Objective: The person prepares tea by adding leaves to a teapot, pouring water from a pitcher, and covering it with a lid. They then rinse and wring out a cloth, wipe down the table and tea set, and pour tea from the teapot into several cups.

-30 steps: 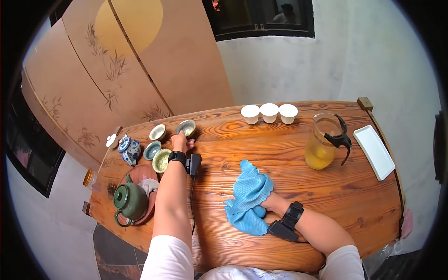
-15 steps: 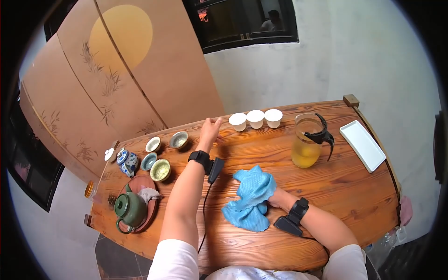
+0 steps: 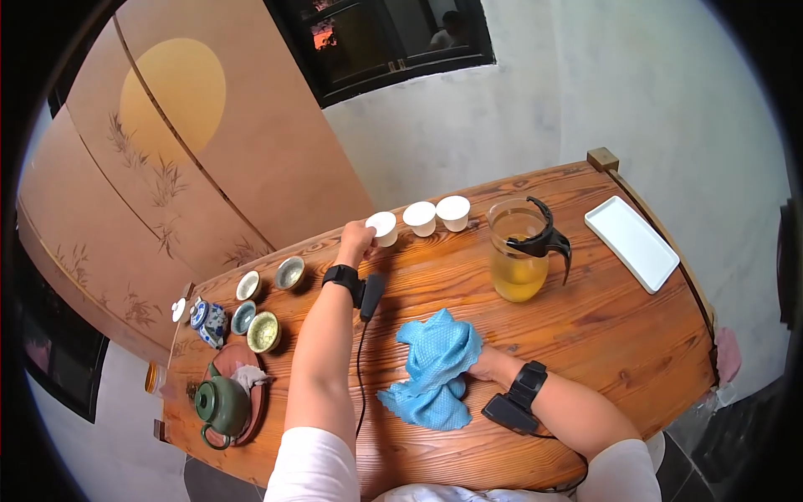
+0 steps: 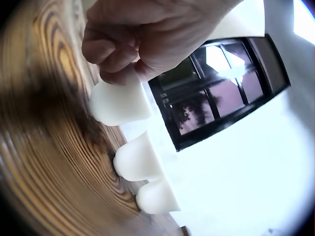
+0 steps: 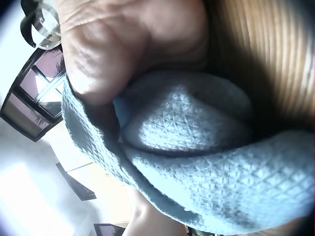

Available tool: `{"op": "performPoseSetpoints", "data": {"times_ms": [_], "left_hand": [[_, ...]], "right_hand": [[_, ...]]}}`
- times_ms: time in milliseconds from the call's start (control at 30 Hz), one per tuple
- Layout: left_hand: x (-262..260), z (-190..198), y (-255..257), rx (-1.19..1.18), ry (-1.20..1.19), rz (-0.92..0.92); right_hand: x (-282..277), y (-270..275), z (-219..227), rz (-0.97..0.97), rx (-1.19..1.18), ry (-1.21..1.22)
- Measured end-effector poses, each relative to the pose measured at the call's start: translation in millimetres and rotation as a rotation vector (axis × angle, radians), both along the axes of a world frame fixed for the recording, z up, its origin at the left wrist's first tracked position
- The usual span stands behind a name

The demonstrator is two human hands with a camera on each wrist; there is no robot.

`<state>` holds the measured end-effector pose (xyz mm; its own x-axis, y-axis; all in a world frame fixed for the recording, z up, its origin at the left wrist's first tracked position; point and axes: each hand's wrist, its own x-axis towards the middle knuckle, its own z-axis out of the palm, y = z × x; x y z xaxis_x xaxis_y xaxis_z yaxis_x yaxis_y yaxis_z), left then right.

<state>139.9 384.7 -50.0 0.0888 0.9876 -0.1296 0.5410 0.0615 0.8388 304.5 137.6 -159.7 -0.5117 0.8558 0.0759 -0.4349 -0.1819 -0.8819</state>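
The left hand (image 3: 357,242) pinches the rim of the leftmost white cup (image 3: 382,228) at the table's far edge. In the left wrist view, thumb and fingers of the hand (image 4: 147,37) meet on that cup (image 4: 120,103), tilted a little away from two other white cups (image 4: 138,160). The right hand (image 3: 493,365) grips a crumpled blue cloth (image 3: 439,351) on the table. Folds of the cloth (image 5: 187,118) cover the fingers of the right hand (image 5: 133,44) in the right wrist view.
A glass pitcher (image 3: 519,272) of yellow liquid stands right of the cups, with a white tray (image 3: 631,243) beyond. Several small bowls (image 3: 264,332), a blue-and-white pot (image 3: 209,323) and a green teapot (image 3: 222,404) on a reddish tray (image 3: 260,408) are at the left.
The left hand has moved right from beside the small bowls and taken hold of the leftmost white cup. The head view has shifted; the right hand stays at the cloth.
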Motion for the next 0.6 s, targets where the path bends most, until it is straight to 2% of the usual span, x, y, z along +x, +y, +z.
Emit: {"op": "performPoseSetpoints", "data": {"times_ms": [33,67,167,267,300,367,400,467,500,567,600], "left_hand": [[2,11,-8,0.142,0.137,-0.028],[5,23,-16,0.144,0.141,-0.032],[21,49,-28,0.594,0.304,-0.103],[58,98,-67,0.694,0.312,-0.213],[69,105,-77,0.696,0.311,-0.216],[94,115,-95,0.997,0.344,-0.304],[105,121,-109,1.104,0.455,-0.321],[123,130,-132,1.207,0.612,-0.376],[129,129,-138,1.210,0.611,-0.382],[138,126,-147,1.424,0.805,-0.449],[140,123,-151,1.425,0.804,-0.452]], "right_hand": [[0,-1,4,-0.004,0.002,0.004],[0,-2,8,-0.011,0.004,-0.005],[-2,-2,10,-0.023,0.005,-0.005],[-5,1,7,-0.013,-0.001,0.025],[-6,2,5,-0.009,-0.002,0.037],[-8,4,3,-0.003,-0.001,0.063],[-10,6,1,-0.001,0.000,0.077],[-12,9,-3,0.001,0.002,0.106],[-13,10,-5,0.003,0.001,0.119],[-15,13,-9,0.006,-0.003,0.146],[-17,14,-11,0.011,-0.006,0.158]]}}
